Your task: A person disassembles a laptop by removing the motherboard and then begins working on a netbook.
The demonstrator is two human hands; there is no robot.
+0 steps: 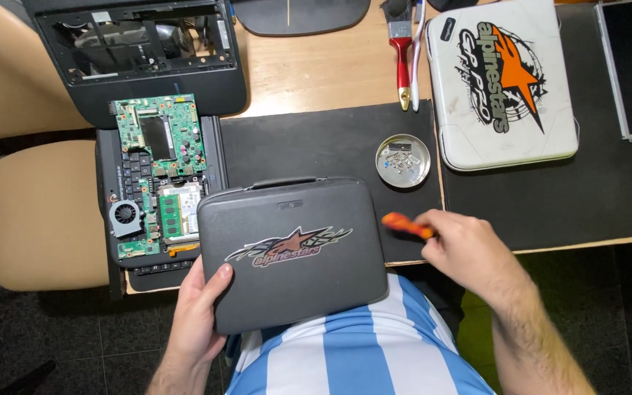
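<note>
Left hand (197,311) grips the grey case (292,252) at its 8 o'clock corner, half on the tabletop (309,69), half on the lap. Right hand (459,245) closed around an orange screwdriver (406,224) at 3 o'clock. I'd steady that case flat first.

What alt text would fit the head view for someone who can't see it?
The left hand grips the lower left corner of a dark grey case at the desk edge, while the right hand holds an orange-handled tool. Bare circuit boards lie left; a round tin of screws sits behind.
</note>
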